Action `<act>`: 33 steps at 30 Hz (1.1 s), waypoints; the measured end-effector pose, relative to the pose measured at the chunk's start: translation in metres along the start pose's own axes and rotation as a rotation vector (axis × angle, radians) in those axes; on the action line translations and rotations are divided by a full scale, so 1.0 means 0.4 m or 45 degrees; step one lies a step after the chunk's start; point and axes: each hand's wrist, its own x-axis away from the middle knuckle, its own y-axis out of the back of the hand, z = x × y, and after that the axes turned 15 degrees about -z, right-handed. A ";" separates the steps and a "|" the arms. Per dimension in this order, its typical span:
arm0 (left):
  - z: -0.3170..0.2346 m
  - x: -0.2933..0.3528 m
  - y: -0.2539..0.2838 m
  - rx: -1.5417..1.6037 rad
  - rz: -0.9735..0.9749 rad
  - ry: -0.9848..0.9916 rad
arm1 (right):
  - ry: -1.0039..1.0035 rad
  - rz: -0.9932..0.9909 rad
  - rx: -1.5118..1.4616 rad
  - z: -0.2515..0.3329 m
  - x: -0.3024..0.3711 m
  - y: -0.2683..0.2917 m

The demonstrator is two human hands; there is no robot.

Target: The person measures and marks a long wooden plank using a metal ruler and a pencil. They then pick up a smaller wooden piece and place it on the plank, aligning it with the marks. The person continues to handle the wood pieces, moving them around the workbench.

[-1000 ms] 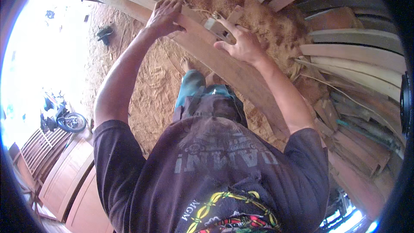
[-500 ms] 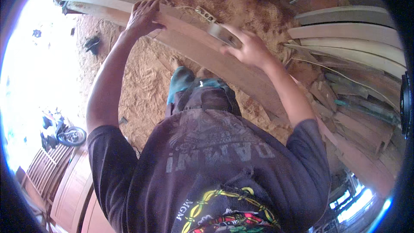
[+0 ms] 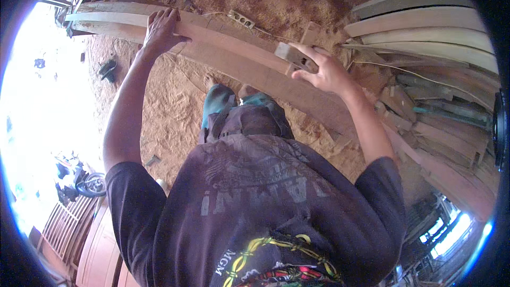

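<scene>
The left arm reaches forward, its hand (image 3: 161,31) laid over the long board (image 3: 231,45), thumb spread; whether it clamps, I can't tell. The right forearm angles inward, hand (image 3: 330,72) wrapped around a pale wooden block (image 3: 288,55) at the board's middle stretch.

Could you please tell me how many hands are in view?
2: the left hand rests on the long wooden board, and the right hand holds a block-shaped tool farther right at the same board. I see no others.
</scene>
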 end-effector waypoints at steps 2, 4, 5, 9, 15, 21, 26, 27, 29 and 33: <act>0.006 -0.005 -0.006 -0.023 0.039 -0.003 | 0.005 -0.042 -0.097 -0.023 0.041 0.022; 0.014 -0.014 -0.015 -0.030 -0.024 -0.039 | -0.043 -0.090 -0.187 -0.034 0.053 0.024; 0.014 -0.009 -0.020 -0.024 -0.067 -0.055 | 0.032 -0.146 -0.263 -0.034 0.055 0.017; 0.011 0.041 -0.027 -0.099 0.083 0.084 | -0.317 -0.594 -0.425 -0.027 0.094 -0.022; 0.000 0.175 -0.002 0.100 0.084 0.086 | -0.546 -0.659 -0.529 -0.054 0.208 -0.066; -0.003 0.207 -0.029 0.095 0.270 -0.023 | -0.785 -0.741 -0.480 -0.029 0.254 -0.117; 0.014 0.160 -0.024 0.026 0.441 -0.230 | -0.795 -0.928 -0.418 -0.030 0.280 -0.136; 0.016 0.140 -0.021 0.006 0.488 -0.287 | -0.767 -0.949 -0.502 -0.039 0.284 -0.139; 0.008 0.104 -0.021 -0.125 0.555 -0.351 | -0.652 -0.948 -0.644 -0.064 0.289 -0.142; -0.020 0.045 -0.046 -0.160 0.511 -0.434 | -0.741 -1.056 -0.643 -0.122 0.282 -0.148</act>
